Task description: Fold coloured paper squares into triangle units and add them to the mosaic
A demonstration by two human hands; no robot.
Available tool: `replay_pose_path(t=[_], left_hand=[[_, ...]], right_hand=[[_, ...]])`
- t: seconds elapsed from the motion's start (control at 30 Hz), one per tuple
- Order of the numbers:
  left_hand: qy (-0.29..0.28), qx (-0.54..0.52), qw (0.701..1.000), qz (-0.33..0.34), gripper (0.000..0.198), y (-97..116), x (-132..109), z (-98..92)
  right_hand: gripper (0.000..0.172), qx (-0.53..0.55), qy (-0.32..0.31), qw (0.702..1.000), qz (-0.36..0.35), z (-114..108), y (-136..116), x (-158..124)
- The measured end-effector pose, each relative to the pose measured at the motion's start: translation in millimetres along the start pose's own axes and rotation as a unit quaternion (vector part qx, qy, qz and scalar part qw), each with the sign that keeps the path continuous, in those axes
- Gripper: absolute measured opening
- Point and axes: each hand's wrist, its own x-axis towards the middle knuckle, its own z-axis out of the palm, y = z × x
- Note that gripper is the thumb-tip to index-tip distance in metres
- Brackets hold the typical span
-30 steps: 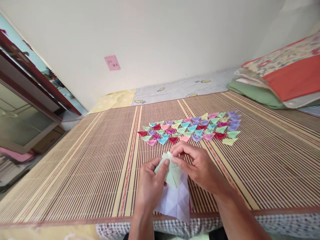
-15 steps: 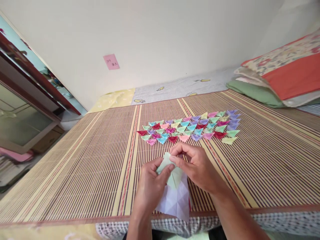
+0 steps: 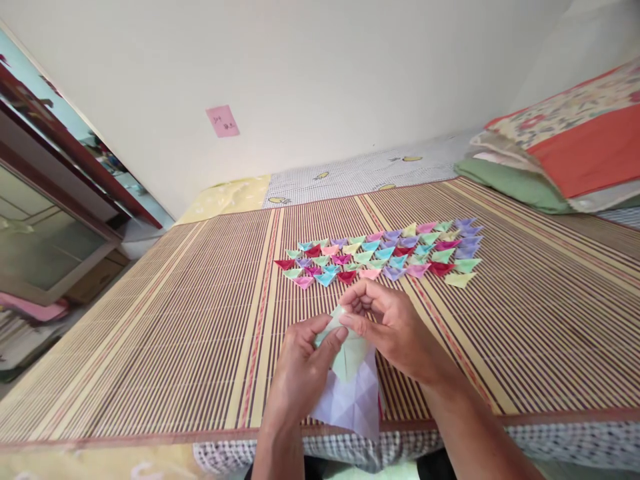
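The right hand (image 3: 395, 333) has curled further over the green paper (image 3: 349, 359), which the left hand (image 3: 300, 373) also pinches, deepening the fold.

The single head-worn camera is looking forward and down along the bamboo mat (image 3: 175, 320) on the bed (image 3: 350, 175), facing the white wall (image 3: 325, 73), hovering close above the left hand (image 3: 300, 373) and right hand (image 3: 395, 330) at bottom centre.
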Motion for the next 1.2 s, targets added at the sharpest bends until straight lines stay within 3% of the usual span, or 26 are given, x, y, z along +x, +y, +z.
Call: replay_pose_path(t=[0.33, 0.6, 0.9, 1.1, 1.2], left_hand=[[-0.025, -0.019, 1.0, -0.001, 0.024, 2.9, -3.7, -1.8], [-0.002, -0.081, 0.997, -0.013, 0.027, 0.3, -1.1, -0.9], [-0.009, -0.043, 0.999, -0.006, 0.027, -0.7, -4.2, -2.7], [0.004, 0.012, 1.0, -0.004, 0.027, -5.0, -4.1, -3.4], [-0.018, 0.013, 1.0, 0.013, 0.025, -5.3, -5.0, -5.0]], right_hand=[[0.017, 0.02, -0.077, 0.997, 0.01, -11.7, -6.2, -1.2], [0.016, 0.024, -0.064, 0.997, 0.019, -15.4, -4.5, -2.4], [0.027, 0.026, -0.078, 0.996, 0.038, -15.0, -3.2, -2.9], [0.027, 0.003, -0.071, 0.997, 0.025, -13.8, -3.4, -3.6], [0.024, 0.003, -0.07, 0.997, 0.011, -13.3, -4.0, -3.9]])
